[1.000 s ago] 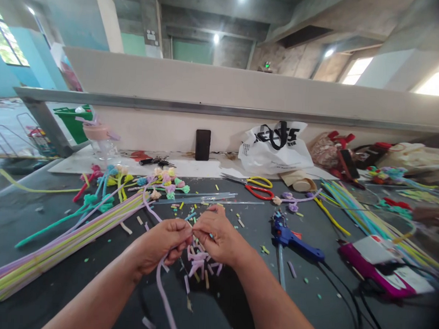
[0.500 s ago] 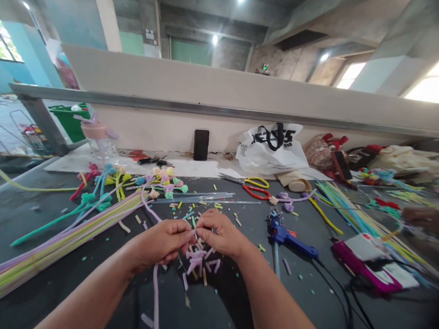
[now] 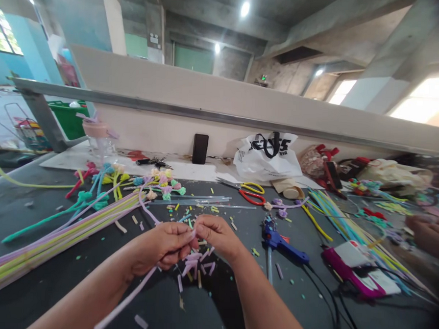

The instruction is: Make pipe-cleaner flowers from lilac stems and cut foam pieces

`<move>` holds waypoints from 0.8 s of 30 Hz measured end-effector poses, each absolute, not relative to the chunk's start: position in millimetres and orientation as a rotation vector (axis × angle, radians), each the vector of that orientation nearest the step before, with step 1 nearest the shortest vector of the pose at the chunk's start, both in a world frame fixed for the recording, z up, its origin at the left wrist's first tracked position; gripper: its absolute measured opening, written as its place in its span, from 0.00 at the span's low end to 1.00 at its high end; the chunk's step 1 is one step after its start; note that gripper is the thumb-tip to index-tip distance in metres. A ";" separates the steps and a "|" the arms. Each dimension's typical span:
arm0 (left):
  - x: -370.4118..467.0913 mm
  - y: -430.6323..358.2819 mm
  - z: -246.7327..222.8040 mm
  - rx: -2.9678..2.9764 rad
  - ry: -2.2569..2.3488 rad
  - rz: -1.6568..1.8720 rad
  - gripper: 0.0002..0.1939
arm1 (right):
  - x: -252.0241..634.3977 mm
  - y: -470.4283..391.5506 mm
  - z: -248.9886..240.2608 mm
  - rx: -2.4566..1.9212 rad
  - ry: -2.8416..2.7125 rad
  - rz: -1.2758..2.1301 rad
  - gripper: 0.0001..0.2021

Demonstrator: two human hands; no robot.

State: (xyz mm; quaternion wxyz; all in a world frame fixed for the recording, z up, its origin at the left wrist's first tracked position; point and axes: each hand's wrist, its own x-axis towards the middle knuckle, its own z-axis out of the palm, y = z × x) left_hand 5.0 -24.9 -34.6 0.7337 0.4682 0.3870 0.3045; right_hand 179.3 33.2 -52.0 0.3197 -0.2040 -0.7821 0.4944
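My left hand (image 3: 173, 243) is closed around a lilac pipe cleaner (image 3: 129, 297), whose lower length slants out below the fingers toward the bottom left. A lilac stem (image 3: 149, 211) also shows above this hand, reaching toward the flowers. My right hand (image 3: 217, 235) pinches at the same spot, fingertips against those of the left. A tiny pale bit shows between the fingertips; the rest is covered by fingers. Right below my hands lies a heap of short lilac pipe cleaner pieces (image 3: 192, 263).
Left lies a pipe cleaner bundle (image 3: 65, 230), with fuzzy flowers (image 3: 163, 181) behind. Scissors (image 3: 253, 193), a blue glue gun (image 3: 283, 244) with cord and a magenta-and-white device (image 3: 357, 272) are to the right. Another person's hand (image 3: 431, 234) is at far right. A phone (image 3: 200, 149) stands upright behind.
The pipe cleaner's lower end has swung left, from hanging nearly straight down to a slant. My hands stay together at almost the same place. The view has tilted slightly.
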 end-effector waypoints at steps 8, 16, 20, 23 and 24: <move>1.9 -27.4 -30.5 0.996 0.749 0.660 0.14 | 186.1 33.7 -52.4 -0.499 -1.951 1.515 0.14; 6.2 -27.0 -35.0 1.208 0.937 0.679 0.16 | 188.4 33.8 -40.1 -0.530 -2.100 1.396 0.11; 9.1 -28.1 -32.5 1.366 1.092 0.719 0.14 | 187.8 34.0 -37.4 -0.546 -2.150 1.268 0.10; 11.0 -28.3 -29.4 1.581 1.238 0.771 0.14 | 183.2 32.0 -39.2 -0.618 -2.148 1.121 0.09; 11.7 -28.0 -29.2 1.653 1.284 0.791 0.14 | 180.6 31.3 -41.2 -0.667 -2.118 1.103 0.09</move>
